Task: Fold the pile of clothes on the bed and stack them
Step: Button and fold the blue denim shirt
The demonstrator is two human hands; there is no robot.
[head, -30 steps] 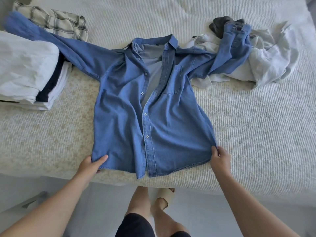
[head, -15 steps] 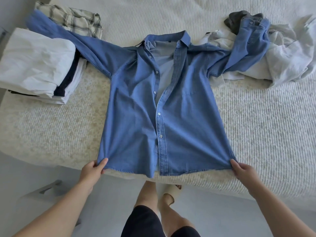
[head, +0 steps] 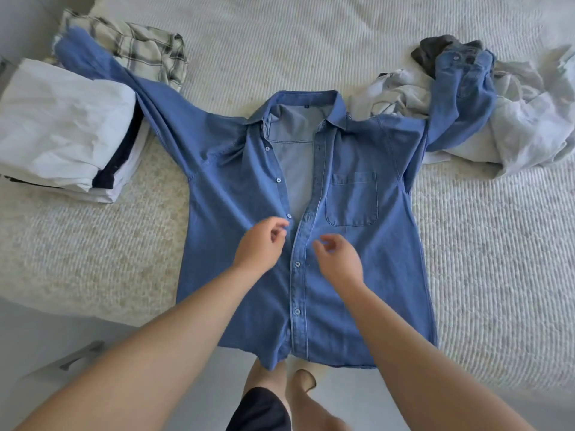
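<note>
A blue denim shirt (head: 351,275) lies face up on the bed (head: 485,275), its front partly unbuttoned and its hem hanging over the near edge. Its left sleeve (head: 161,113) runs up between the folded stack and a plaid garment. Its right sleeve (head: 460,98) is draped over the unfolded pile. My left hand (head: 261,244) hovers at the left front edge, just below a button, with fingers loosely curled. My right hand (head: 337,256) hovers over the placket, also loosely curled. Neither hand visibly pinches any cloth.
A stack of folded white and dark clothes (head: 62,126) sits at the left edge of the bed. Behind it lies a plaid garment (head: 140,48). An unfolded pile of pale and grey clothes (head: 522,129) lies at the right. The floor and my legs show below.
Both hands have let go of the shirt's hem corners and moved up to the middle of its front. The shirt now lies flatter and further over the near edge.
</note>
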